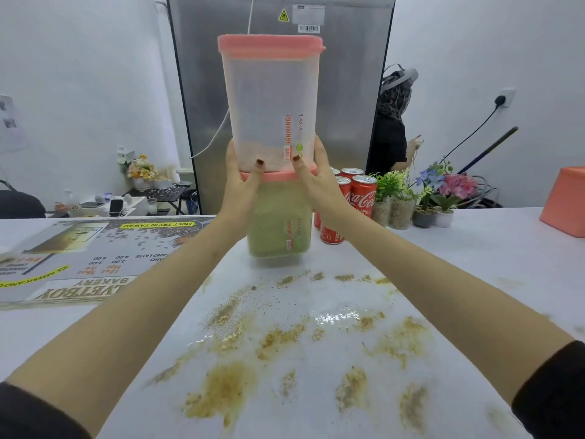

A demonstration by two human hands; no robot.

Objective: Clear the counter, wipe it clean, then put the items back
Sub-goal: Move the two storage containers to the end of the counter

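Note:
Two tall clear containers with pink lids are stacked at the counter's middle. The upper container (269,99) holds a little pale powder at its bottom. The lower container (278,226) is full of green powder and seems lifted slightly off the white counter (474,264). My left hand (242,182) and my right hand (311,179) press on either side of the stack where the two containers meet. Wet brown spills and crumbs (285,340) cover the counter in front of me.
Several red cola cans (354,198) stand right behind the stack, with small potted plants (421,198) beside them. A pink box (566,201) sits at the far right. A printed menu mat (95,248) lies at left. A person (392,122) stands beside the steel fridge (348,90).

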